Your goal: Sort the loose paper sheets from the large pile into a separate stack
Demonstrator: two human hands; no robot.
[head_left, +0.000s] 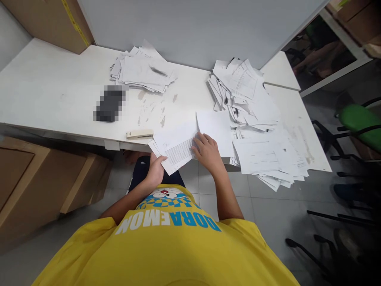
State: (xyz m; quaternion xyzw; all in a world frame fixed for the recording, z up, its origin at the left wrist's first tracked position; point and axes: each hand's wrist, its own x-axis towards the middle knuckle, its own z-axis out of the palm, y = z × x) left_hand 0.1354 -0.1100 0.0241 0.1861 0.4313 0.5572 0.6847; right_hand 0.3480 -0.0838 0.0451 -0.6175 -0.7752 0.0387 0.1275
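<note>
Two hands meet the printed sheets (178, 153) jutting past the near edge of the table (59, 91): my left hand (156, 169) pinches their lower left corner, my right hand (206, 150) rests fingers spread by their right side. Ahead-left of my pinch lies a stapler (139, 134), bare tabletop beyond; right of my spread fingers, a paper pile (256, 155) crowds in (some sheets overhang too).

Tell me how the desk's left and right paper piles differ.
The left pile is smaller and more compact; the right pile sprawls wider. The left pile lies back from the desk's near edge, while the right pile overhangs it. Both are white sheets with dark marks.
</note>
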